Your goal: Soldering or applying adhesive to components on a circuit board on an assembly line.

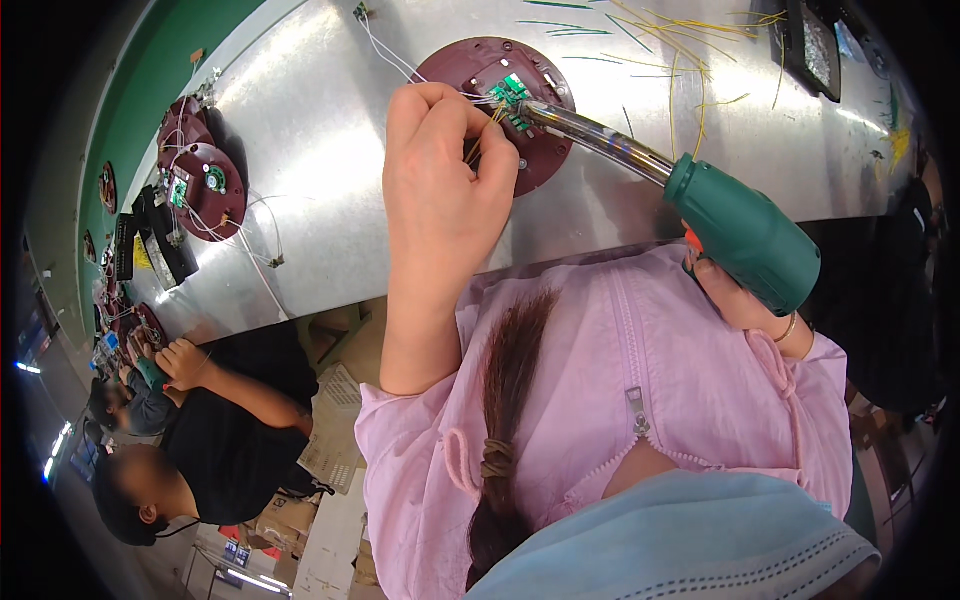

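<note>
Near the workbench's [330, 185] front edge, a maroon disc [543, 158] bears a green circuit board [510, 88]. With the left hand [438, 145] I pinch thin yellow wires [498, 115] at the board; with the right hand [735, 297] I grasp a green pistol-shaped tool [745, 232], its metal barrel [605, 137] ending there. Loose wires [690, 57] lie rightward, farther from that edge.

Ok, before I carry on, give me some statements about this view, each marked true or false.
1. The right hand holds a green pistol-shaped tool with a shiny metal tube. True.
2. The left hand is empty. False: it pinches thin yellow wires.
3. The tube points away from the round maroon plastic disc. False: its end points at the small green circuit board on that disc.
4. The table has a shiny silver metal top. True.
</note>
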`<state>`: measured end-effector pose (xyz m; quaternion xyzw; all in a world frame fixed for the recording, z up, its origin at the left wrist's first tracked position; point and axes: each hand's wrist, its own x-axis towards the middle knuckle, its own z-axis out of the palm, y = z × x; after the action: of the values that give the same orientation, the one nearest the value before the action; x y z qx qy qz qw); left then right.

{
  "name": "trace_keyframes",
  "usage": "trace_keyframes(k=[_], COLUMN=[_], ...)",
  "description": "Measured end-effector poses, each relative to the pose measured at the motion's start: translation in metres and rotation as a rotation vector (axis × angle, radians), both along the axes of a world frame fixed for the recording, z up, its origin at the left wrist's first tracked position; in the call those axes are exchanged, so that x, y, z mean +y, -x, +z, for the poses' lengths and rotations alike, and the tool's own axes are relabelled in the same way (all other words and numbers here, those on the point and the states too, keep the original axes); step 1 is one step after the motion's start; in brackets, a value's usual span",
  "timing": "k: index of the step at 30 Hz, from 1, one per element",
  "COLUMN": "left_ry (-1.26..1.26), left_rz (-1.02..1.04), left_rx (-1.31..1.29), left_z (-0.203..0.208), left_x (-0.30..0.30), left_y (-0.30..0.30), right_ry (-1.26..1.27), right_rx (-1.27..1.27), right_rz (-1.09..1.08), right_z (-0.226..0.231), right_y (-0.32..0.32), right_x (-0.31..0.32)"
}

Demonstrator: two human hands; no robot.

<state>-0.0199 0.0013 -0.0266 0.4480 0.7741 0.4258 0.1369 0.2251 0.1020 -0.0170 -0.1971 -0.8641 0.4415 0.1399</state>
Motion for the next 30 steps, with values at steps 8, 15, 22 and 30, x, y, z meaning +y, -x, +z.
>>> trace_keyframes(k=[8,15,22,30], left_ry=[0.017,0.008,0.022,0.041], left_rz=[-0.006,-0.003,-0.009,-0.007], left_rx=[0.003,-0.009,0.008,-0.012], left_z=[0.001,0.0,0.003,0.006], left_x=[0.0,0.001,0.001,0.002], left_y=[0.0,0.0,0.0,-0.001], right_ry=[0.027,0.225,0.573,0.592], right_rx=[0.047,-0.04,0.018,0.003], right_rz=[0.032,-0.066,-0.207,-0.266], right_z=[0.005,0.009,0.004,0.0], right_y=[0.007,-0.004,-0.015,-0.021], right_x=[0.002,-0.007,-0.01,-0.013])
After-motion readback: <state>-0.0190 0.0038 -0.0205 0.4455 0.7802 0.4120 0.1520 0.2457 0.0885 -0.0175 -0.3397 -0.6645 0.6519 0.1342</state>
